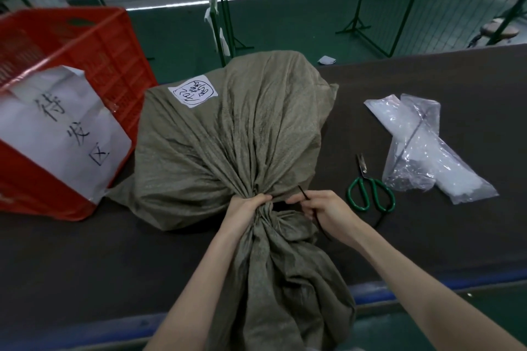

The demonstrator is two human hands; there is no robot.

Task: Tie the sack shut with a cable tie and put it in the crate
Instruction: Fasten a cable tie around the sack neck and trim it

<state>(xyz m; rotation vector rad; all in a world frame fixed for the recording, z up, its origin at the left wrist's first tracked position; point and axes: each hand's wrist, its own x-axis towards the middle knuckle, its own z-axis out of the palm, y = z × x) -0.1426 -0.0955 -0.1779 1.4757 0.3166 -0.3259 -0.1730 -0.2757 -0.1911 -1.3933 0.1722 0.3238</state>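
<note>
A full olive-grey woven sack (228, 137) with a white handwritten label lies on the dark table (85, 259), its gathered neck pointing towards me. My left hand (245, 208) squeezes the bunched neck. My right hand (322, 211) pinches a thin black cable tie (303, 194) that runs around the neck just right of my left hand; its tail hangs below my palm. The loose sack mouth (279, 279) spills over the table's near edge. The red plastic crate (94, 71) stands to the left, tilted, with a white paper sign on its side.
Green-handled scissors (370, 191) lie on the table right of my right hand. Further right lie clear plastic bags of white cable ties (427, 148). The table's near edge has a blue rim (427, 288). Green metal barriers stand on the green floor beyond.
</note>
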